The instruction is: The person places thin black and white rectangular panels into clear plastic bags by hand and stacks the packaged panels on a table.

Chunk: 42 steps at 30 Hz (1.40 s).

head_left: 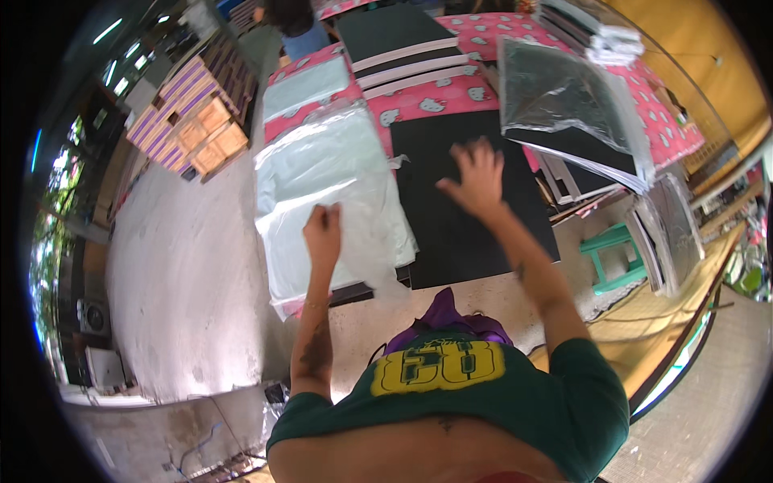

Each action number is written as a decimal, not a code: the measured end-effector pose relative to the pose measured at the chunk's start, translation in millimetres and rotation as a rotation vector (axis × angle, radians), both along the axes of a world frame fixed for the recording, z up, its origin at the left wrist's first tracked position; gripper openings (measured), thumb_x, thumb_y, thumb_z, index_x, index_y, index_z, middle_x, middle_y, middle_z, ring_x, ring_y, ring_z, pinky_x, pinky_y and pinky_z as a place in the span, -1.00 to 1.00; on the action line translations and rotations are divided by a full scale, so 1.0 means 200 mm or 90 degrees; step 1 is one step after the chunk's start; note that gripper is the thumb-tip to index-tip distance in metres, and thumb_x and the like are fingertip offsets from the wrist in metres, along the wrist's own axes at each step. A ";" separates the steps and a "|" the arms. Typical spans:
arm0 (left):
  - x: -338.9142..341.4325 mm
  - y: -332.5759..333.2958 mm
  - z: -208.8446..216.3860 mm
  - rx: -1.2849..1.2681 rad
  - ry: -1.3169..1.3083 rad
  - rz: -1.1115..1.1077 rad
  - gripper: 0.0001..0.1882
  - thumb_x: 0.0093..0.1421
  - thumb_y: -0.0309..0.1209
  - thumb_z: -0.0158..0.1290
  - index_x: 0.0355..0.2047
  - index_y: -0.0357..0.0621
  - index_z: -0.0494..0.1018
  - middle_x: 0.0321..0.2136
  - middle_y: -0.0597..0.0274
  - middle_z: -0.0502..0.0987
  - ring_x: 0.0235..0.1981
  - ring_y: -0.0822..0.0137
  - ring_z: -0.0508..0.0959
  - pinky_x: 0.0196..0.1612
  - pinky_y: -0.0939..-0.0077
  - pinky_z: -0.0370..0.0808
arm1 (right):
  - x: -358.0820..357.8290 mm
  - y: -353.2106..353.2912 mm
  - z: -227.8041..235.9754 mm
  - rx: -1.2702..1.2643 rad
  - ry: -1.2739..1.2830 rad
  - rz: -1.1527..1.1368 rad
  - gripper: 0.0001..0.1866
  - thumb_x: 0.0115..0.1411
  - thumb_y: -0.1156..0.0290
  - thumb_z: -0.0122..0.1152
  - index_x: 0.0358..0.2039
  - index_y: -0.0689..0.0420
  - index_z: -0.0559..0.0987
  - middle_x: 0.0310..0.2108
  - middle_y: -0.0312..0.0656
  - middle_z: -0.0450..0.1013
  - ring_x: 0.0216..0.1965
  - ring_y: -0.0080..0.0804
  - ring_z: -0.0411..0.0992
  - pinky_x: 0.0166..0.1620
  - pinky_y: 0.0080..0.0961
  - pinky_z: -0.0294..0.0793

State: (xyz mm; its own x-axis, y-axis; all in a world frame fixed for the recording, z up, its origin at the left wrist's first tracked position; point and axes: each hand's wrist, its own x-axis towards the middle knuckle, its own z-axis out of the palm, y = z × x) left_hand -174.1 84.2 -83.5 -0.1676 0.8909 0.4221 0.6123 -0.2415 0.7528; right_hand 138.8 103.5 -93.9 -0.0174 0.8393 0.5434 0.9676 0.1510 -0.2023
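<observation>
My left hand (324, 233) is closed in a pinch on thin clear plastic, over a stack of clear plastic bags (302, 173) at the table's left side. A loose, blurred part of the plastic hangs to the right of my fingers, toward the table's front edge. My right hand (477, 179) is spread open above or on a large black board (475, 249); I cannot tell whether the palm touches it. The board lies flat to the right of the bags, its near edge reaching past the table's front.
Stacked black boards with white edges (403, 48) stand farther back on the pink patterned tablecloth (435, 103). Plastic-wrapped boards (564, 97) lie at the right. A green stool (613, 259) is on the floor at right; stacked cartons (197, 113) stand at far left. Beyond the table is another person (299, 32).
</observation>
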 end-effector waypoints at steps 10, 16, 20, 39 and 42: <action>0.20 -0.06 0.03 -0.098 -0.115 -0.110 -0.74 0.17 -0.36 0.07 -0.52 -0.31 0.35 -0.76 0.35 0.22 -0.68 0.56 0.15 -0.62 0.59 0.14 | 0.82 0.38 0.13 -0.245 -0.150 -0.236 -0.18 -0.05 -0.27 0.13 0.14 -0.05 0.29 0.24 0.02 0.03 0.30 -0.02 -0.10 0.15 0.38 -0.14; 0.48 0.00 0.16 0.004 -0.218 -0.244 -0.79 0.18 -0.39 0.06 -0.49 -0.26 0.34 -0.71 0.44 0.18 -0.64 0.60 0.12 -0.59 0.63 0.11 | 0.11 -0.16 0.06 -0.462 0.681 0.377 -0.26 0.07 -0.13 0.09 0.11 0.15 0.30 0.11 0.00 0.21 0.19 -0.19 0.12 0.21 -0.18 0.07; 0.51 0.14 0.18 0.002 -0.084 -0.245 -0.79 0.18 -0.41 0.05 -0.53 -0.24 0.34 -0.70 0.42 0.15 -0.61 0.60 0.11 -0.57 0.62 0.09 | 0.03 -0.38 -0.01 -0.484 1.101 0.544 -0.69 0.19 0.27 0.09 -0.15 0.21 0.46 -0.25 -0.13 0.45 -0.13 -0.32 0.46 0.01 -0.34 0.44; 0.98 0.00 0.10 -0.027 0.009 -0.405 -0.61 0.20 -0.22 0.05 -0.57 -0.29 0.27 -0.75 0.18 0.16 -0.66 0.48 0.16 -0.60 0.47 0.19 | 0.23 -0.55 0.00 -0.357 1.454 0.280 -0.60 0.12 0.24 0.23 -0.05 0.07 0.41 -0.19 -0.16 0.47 -0.16 -0.27 0.46 -0.06 -0.22 0.45; 0.92 0.07 0.06 -0.011 0.023 -0.327 -0.60 0.20 -0.21 0.04 -0.57 -0.31 0.27 -0.75 0.12 0.22 -0.68 0.40 0.20 -0.59 0.42 0.21 | 0.51 -0.49 -0.10 -0.077 1.349 0.189 -0.74 0.14 0.35 0.19 -0.15 0.03 0.42 -0.23 -0.22 0.45 -0.19 -0.39 0.44 -0.05 -0.33 0.43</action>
